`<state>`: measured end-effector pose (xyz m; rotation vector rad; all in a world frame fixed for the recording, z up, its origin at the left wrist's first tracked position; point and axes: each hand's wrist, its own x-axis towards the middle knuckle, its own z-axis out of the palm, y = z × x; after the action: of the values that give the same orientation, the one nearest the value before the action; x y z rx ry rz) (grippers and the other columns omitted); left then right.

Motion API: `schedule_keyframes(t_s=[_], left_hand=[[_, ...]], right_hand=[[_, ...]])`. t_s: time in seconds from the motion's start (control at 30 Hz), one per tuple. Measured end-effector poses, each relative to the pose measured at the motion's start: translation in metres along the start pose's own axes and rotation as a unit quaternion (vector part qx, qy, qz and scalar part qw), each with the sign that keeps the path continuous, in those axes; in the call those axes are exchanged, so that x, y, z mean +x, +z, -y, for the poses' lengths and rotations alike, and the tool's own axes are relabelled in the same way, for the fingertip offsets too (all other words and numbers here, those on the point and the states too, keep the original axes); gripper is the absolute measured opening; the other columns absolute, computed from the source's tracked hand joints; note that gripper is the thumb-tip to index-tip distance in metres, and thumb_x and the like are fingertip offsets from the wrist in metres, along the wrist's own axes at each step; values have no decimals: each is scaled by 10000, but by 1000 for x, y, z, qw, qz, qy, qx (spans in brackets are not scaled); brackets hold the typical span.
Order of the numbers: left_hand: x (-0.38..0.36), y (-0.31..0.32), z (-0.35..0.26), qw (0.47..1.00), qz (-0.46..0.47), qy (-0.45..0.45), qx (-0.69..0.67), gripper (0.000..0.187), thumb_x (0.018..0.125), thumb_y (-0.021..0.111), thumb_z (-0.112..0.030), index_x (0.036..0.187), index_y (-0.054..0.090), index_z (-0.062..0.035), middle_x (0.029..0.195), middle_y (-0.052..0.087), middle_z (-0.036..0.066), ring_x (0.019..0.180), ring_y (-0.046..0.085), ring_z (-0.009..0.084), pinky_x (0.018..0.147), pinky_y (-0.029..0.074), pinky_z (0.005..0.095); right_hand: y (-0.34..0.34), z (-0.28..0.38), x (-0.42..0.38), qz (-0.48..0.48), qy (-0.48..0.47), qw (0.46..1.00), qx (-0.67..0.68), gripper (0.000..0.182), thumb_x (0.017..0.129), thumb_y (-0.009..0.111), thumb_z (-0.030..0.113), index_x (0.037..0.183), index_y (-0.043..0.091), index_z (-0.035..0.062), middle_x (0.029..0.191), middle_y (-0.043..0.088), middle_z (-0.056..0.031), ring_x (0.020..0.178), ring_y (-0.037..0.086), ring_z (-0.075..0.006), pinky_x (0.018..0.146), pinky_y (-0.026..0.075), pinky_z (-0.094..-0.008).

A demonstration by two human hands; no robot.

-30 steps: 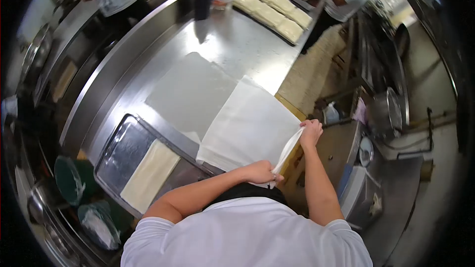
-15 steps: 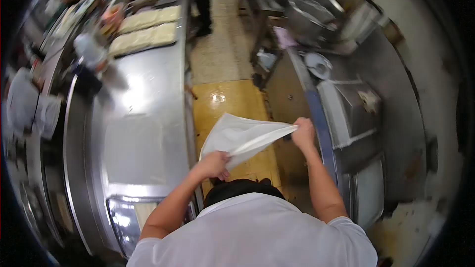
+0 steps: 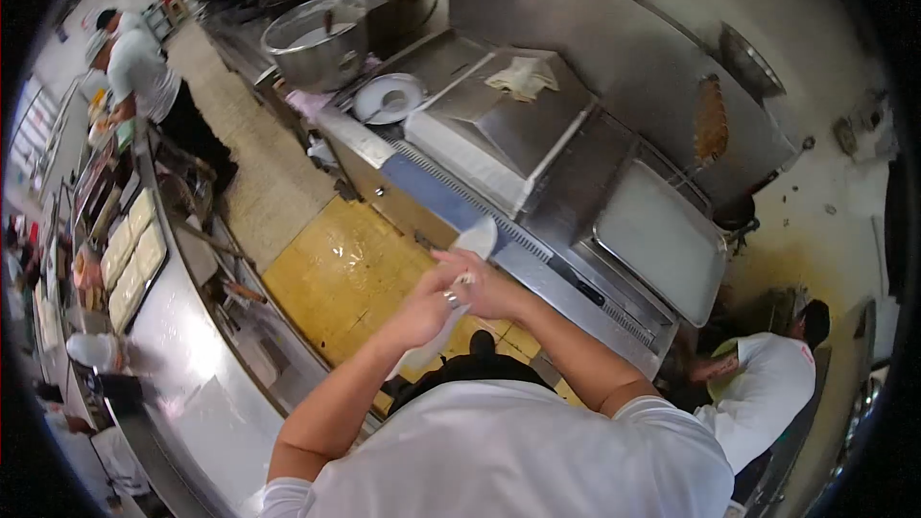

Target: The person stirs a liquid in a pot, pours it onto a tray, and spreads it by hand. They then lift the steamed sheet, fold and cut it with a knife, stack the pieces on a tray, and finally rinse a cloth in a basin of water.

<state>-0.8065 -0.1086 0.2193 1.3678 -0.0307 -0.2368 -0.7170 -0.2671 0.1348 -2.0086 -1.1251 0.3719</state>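
Observation:
A thin white cloth [image 3: 477, 238] is bunched between my two hands, in front of my body. One end of it sticks out beyond the fingers, and a narrow part hangs down below them. My left hand [image 3: 427, 307], with a ring on one finger, is closed around the gathered cloth. Right against it, my right hand [image 3: 492, 290] grips the same bunch, its fingers partly hidden behind the left. Both hands are over the gap between the yellow floor [image 3: 331, 273] and the front edge of the steel counter [image 3: 537, 269].
On the right-hand counter are a sloped steel cover [image 3: 499, 125] with a crumpled cloth [image 3: 523, 79], a rectangular tray [image 3: 662, 240], a round lid [image 3: 389, 98] and a large pot [image 3: 317, 46]. A co-worker [image 3: 767, 393] bends low at right. Pale slabs [image 3: 134, 264] lie on the left counter [image 3: 206, 403].
My view has turned right, toward the counter with the steel cover. The cloth was stretched out between my separated hands; now the hands are together and the cloth is gathered.

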Motion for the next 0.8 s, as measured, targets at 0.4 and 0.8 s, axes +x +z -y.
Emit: schedule_keyframes(t_s=[0.4,0.8], left_hand=[[211,163,-165,959,38,252,125,272,860,713,16,1107,630,-62,933,617,-39,829,559,63,731,449,215],[355,214,63,793,256,192,519,279,827,777,-245,1028,751,-53,1053,725,190,1015,683,394,924,536,444]], right_hand=[[-338,-30,-243,-430,216,861,167,168,800,671,-16,953,669,53,833,676,-6,714,620,-72,653,487,-232],[-353,-175,-313,-342,475,784,-207,356,819,717,146,1137,709,-14,1095,735,-189,973,693,-277,910,533,-396]])
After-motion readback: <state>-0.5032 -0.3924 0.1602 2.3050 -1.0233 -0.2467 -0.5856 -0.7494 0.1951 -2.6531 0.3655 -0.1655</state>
